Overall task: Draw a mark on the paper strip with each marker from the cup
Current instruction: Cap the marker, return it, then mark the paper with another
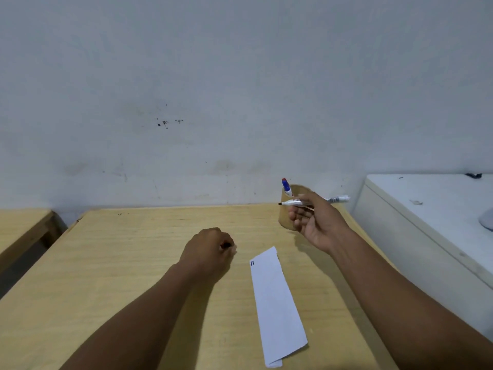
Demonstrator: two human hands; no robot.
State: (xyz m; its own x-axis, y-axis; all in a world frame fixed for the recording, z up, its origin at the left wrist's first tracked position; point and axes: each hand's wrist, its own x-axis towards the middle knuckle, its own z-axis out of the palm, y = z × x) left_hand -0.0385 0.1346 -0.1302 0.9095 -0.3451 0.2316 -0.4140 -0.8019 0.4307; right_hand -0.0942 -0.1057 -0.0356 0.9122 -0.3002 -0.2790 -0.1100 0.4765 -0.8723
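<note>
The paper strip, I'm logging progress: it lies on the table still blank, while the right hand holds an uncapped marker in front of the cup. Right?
Not blank. The head view shows two short dark marks at the far end of the paper strip. The rest holds: the right hand holds an uncapped marker in front of the cup.

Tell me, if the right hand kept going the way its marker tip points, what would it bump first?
Probably nothing. The right hand aims its marker leftward, crossing the cup, seemingly nearer than it; beyond looks free, though depth is unclear.
</note>
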